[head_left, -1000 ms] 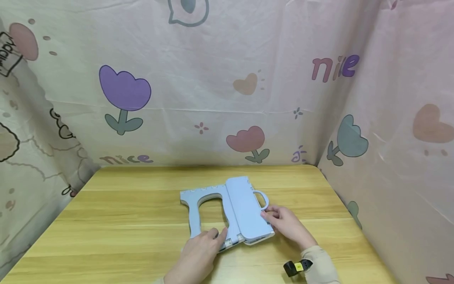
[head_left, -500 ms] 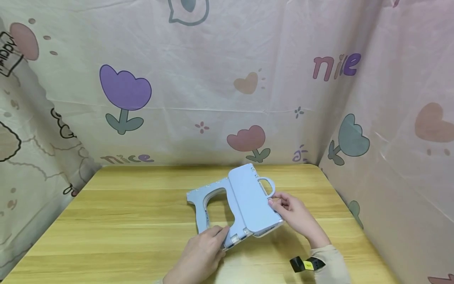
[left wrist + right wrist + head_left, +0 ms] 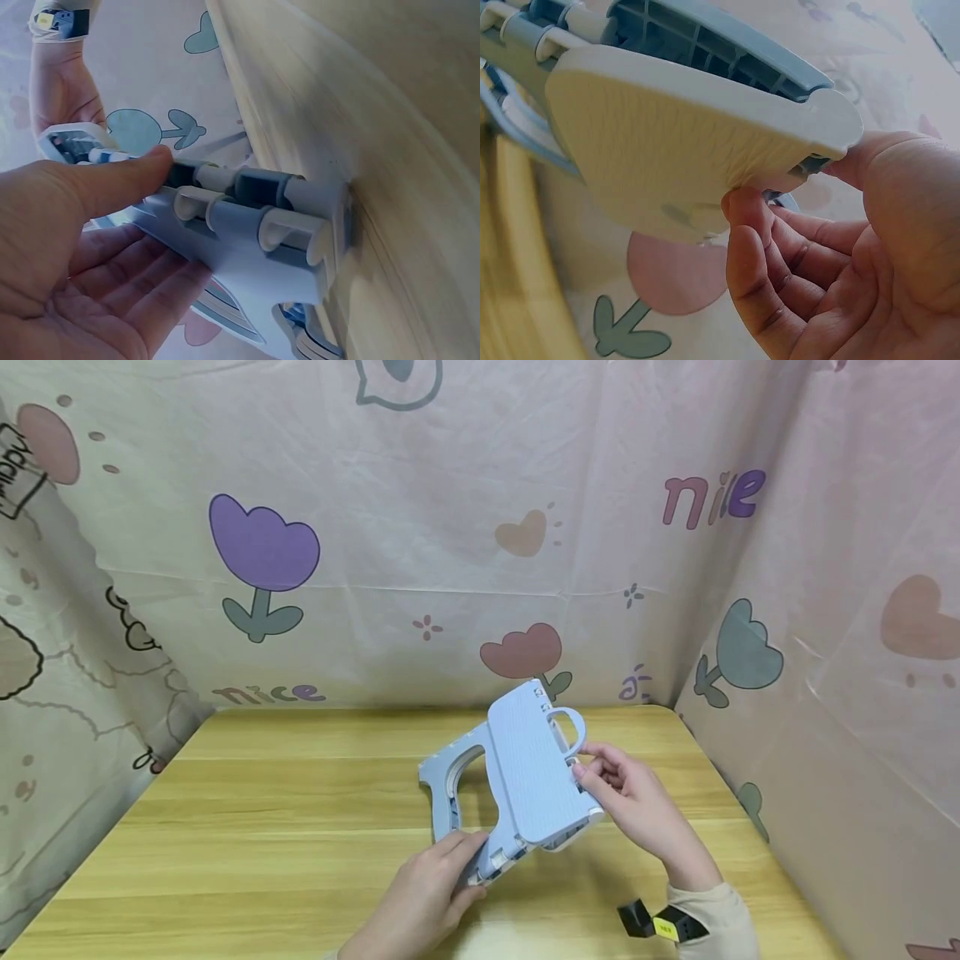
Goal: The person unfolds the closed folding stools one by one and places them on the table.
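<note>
A light blue plastic folding step stool (image 3: 534,768), folded flat, is tilted up above the table, its seat panel facing up and right. In the head view my left hand (image 3: 427,889) grips the near side of the leg frame (image 3: 442,777). The left wrist view shows the thumb over the white hinge knuckles (image 3: 289,232) and the fingers along the other face. My right hand (image 3: 645,806) pinches the seat's right edge just below the loop handle (image 3: 579,732). In the right wrist view its fingertips press against the textured seat panel (image 3: 652,142). Whether a corner touches the table cannot be told.
The wood-grain table (image 3: 247,827) spreads around both hands. Behind it hangs a printed cloth (image 3: 420,527) with flowers and hearts, and more cloth stands at the left and right sides. A black wrist camera (image 3: 663,927) sits on my right sleeve.
The stool has risen from the table and tilted, its far seat end moving up and slightly right. Both hands have kept their hold, and the right hand has moved up and right with it.
</note>
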A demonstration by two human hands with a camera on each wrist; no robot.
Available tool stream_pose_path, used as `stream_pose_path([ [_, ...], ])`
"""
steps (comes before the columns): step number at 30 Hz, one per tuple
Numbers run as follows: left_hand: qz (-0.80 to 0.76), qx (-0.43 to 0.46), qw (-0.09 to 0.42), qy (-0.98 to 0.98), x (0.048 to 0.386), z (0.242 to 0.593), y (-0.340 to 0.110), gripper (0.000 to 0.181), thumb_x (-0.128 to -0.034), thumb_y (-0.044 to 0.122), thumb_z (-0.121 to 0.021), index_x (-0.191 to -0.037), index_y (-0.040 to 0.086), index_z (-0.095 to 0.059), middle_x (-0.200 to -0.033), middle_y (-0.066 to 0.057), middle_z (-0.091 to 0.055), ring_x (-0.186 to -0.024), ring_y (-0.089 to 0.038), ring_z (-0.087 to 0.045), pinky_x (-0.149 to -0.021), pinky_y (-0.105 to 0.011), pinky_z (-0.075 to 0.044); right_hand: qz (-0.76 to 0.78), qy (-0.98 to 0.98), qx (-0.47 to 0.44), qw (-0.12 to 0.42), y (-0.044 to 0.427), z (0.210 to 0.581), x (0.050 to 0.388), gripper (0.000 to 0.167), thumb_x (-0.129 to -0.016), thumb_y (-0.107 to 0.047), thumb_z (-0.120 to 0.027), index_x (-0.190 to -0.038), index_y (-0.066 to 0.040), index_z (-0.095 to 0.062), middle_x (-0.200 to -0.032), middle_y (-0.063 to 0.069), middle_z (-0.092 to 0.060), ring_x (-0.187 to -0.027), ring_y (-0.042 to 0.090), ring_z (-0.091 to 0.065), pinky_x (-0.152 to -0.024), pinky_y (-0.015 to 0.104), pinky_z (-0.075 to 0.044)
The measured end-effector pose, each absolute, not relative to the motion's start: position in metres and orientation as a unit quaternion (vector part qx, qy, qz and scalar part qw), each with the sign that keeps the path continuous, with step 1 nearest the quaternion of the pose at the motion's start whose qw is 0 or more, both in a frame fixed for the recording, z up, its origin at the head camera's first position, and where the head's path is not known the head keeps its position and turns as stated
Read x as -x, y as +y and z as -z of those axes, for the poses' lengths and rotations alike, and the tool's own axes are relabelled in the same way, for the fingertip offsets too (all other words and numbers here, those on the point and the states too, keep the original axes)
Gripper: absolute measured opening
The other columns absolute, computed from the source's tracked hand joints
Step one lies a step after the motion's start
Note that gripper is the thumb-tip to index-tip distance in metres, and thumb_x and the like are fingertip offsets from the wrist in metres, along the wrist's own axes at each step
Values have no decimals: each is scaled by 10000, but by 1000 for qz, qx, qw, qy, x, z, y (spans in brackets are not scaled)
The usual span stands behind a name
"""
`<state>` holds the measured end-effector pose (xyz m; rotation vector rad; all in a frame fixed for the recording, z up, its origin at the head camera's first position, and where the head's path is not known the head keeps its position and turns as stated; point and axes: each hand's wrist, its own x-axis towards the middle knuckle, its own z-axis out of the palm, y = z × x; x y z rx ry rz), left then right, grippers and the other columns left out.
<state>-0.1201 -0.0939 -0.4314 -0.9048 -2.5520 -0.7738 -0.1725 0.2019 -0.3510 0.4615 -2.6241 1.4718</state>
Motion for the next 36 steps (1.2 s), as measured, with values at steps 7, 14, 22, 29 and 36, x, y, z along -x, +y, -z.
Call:
stream_pose_path([
  [7,323,317,187,-872,120,433,-94,558,-839,167,-908,-1351,67,-710,-1166,-15,-775,-929,-104,-731,-784,-248,-652,-493,-850,-174,68,194,340,162,365,-1093,-203,-634,-1400,-7,-627,-981,82,-706,-813,75,-658,-685,235,-562],
  [14,336,320,192,-865,120,431,-95,548,-838,192,-911,-1332,43,-728,-1170,-61,-793,-970,-166,-770,-822,-279,-673,-499,-839,-196,95,186,334,154,365,-1100,-159,-609,-1416,24,-614,-1037,101,-711,-864,60,-658,-735,222,-576],
  [22,359,334,182,-852,122,429,-97,513,-877,193,-890,-1332,21,-728,-1159,-75,-809,-1002,-192,-790,-843,-281,-677,-502,-829,-220,112,177,328,148,354,-1109,-154,-591,-1431,-6,-610,-1016,77,-685,-852,78,-636,-694,225,-552],
  [29,377,344,173,-842,124,428,-97,481,-911,218,-863,-1329,22,-728,-1208,-111,-807,-1070,-255,-800,-887,-319,-677,-502,-821,-244,121,166,323,145,373,-1106,-147,-595,-1452,-7,-602,-1021,61,-683,-882,81,-642,-749,223,-575],
  [36,409,339,128,-837,123,427,-96,469,-962,217,-820,-1359,-1,-701,-1249,-137,-791,-1120,-281,-786,-903,-295,-666,-489,-817,-271,144,154,320,145,374,-1100,-145,-608,-1450,-12,-616,-1009,25,-651,-896,82,-620,-777,223,-583],
])
